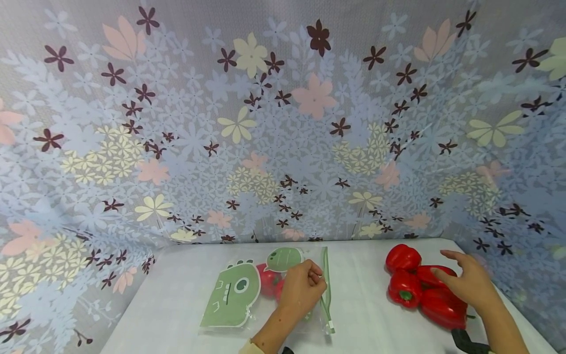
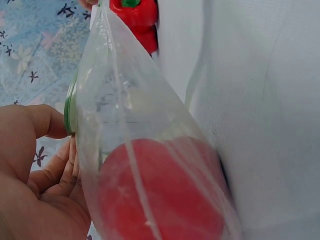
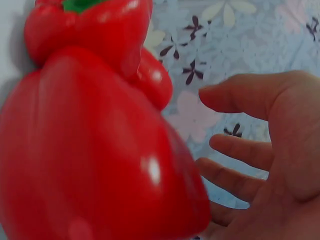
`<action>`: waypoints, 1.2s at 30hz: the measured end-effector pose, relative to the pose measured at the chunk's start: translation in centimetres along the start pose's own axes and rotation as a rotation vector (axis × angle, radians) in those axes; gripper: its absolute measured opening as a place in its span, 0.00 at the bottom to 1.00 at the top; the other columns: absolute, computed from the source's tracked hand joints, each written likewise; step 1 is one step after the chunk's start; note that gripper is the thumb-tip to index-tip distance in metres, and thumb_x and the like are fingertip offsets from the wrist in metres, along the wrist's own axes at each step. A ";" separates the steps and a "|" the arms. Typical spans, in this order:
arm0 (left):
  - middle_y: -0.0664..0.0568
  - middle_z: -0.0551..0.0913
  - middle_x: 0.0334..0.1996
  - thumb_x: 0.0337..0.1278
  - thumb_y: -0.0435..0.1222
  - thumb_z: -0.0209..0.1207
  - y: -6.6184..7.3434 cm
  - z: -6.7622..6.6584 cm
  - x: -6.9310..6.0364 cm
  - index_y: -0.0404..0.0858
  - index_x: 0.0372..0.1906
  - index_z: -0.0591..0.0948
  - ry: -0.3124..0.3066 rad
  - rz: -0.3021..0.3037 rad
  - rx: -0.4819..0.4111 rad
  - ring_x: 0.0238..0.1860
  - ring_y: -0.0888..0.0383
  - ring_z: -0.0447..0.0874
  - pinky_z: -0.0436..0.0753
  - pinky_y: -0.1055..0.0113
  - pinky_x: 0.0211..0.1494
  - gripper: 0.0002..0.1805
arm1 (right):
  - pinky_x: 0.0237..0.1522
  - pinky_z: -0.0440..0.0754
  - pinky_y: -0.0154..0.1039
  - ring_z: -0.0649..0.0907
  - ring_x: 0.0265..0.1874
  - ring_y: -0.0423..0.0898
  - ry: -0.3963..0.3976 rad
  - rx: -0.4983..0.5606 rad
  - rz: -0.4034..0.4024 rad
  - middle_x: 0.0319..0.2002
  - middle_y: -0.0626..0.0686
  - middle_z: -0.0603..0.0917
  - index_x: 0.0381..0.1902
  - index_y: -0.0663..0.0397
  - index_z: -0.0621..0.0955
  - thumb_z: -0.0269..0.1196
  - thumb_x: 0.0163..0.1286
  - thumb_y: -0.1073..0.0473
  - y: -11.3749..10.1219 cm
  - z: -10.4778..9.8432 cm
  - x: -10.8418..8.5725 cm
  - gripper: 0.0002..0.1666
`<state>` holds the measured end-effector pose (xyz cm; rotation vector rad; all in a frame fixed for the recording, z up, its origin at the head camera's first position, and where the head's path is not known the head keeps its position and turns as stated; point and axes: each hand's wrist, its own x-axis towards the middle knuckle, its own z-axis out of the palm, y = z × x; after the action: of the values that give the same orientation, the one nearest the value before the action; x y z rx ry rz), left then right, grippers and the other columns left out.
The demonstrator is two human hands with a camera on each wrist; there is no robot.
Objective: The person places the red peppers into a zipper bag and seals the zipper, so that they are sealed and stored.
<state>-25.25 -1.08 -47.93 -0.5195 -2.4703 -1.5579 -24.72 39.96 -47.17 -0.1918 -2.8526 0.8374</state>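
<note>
A clear zip bag (image 1: 234,300) with a green cartoon print lies on the white table, red peppers (image 1: 268,281) showing inside it. My left hand (image 1: 302,287) is over the bag near its green zip strip (image 1: 326,280). Its thumb and finger pinch the bag's green-edged opening (image 2: 70,107), seen in the left wrist view. Over at the right, several red bell peppers (image 1: 404,287) sit in a group. Just above them hovers my right hand (image 1: 468,280), thumb and fingers spread. In the right wrist view, that hand (image 3: 280,145) holds nothing beside a large red pepper (image 3: 95,155).
The white tabletop (image 1: 358,295) stretches between the bag and the pepper group. Behind it and at both sides hangs a flower-patterned cloth (image 1: 283,147). A black strap piece (image 1: 468,342) shows at the right wrist.
</note>
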 end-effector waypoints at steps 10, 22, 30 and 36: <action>0.61 0.80 0.23 0.54 0.26 0.66 -0.1 0.0 0.0 0.40 0.35 0.85 -0.006 -0.006 0.009 0.22 0.70 0.77 0.79 0.74 0.28 0.06 | 0.56 0.79 0.73 0.65 0.65 0.85 -0.151 0.151 0.163 0.71 0.84 0.59 0.79 0.74 0.56 0.66 0.75 0.40 2.0 0.6 0.4 0.56; 0.61 0.80 0.22 0.54 0.26 0.66 0.0 0.1 0.0 0.40 0.35 0.84 -0.002 -0.007 0.004 0.21 0.69 0.78 0.79 0.74 0.27 0.06 | 0.55 0.81 0.72 0.65 0.65 0.84 -0.261 0.194 0.250 0.68 0.86 0.57 0.77 0.74 0.55 0.61 0.75 0.31 2.6 1.0 0.5 0.59; 0.61 0.80 0.22 0.54 0.26 0.66 0.0 0.0 0.0 0.40 0.35 0.84 -0.004 -0.009 0.005 0.22 0.69 0.77 0.79 0.74 0.27 0.07 | 0.58 0.78 0.74 0.62 0.66 0.83 -0.269 0.235 0.265 0.70 0.85 0.56 0.78 0.73 0.55 0.62 0.73 0.29 3.1 0.9 0.5 0.61; 0.61 0.80 0.23 0.55 0.26 0.66 0.0 0.0 0.0 0.39 0.35 0.84 -0.008 -0.013 -0.001 0.22 0.69 0.77 0.79 0.74 0.27 0.06 | 0.58 0.77 0.74 0.63 0.66 0.81 -0.247 0.236 0.262 0.70 0.84 0.58 0.77 0.74 0.58 0.63 0.73 0.29 3.4 0.8 0.6 0.60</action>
<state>-25.25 -1.07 -47.92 -0.5119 -2.4836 -1.5648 -25.20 42.51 -49.61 -0.4685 -2.9575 1.3248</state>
